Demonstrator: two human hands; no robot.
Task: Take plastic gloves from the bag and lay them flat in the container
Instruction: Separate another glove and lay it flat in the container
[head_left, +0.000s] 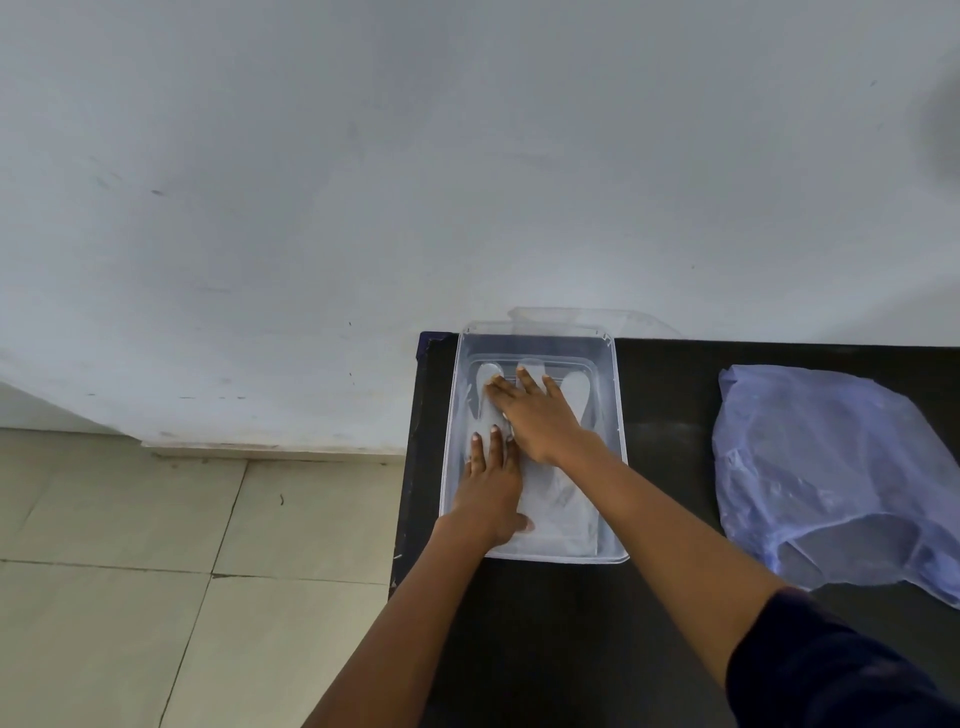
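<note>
A clear plastic container (618, 415) stands on the black table near its left edge. A translucent plastic glove (563, 509) lies flat on its bottom, fingers pointing away from me. My left hand (491, 491) rests palm down on the glove's lower left part, fingers together. My right hand (540, 413) presses palm down on the glove's finger area, fingers spread. Neither hand grips anything. The pale blue plastic bag (831, 467) lies crumpled on the table to the right of the container, its mouth facing me.
The black table (670, 384) stands against a white wall (467, 182). The container's clear lid (582, 316) leans behind it at the wall. Tiled floor (156, 571) lies to the left, below the table's edge.
</note>
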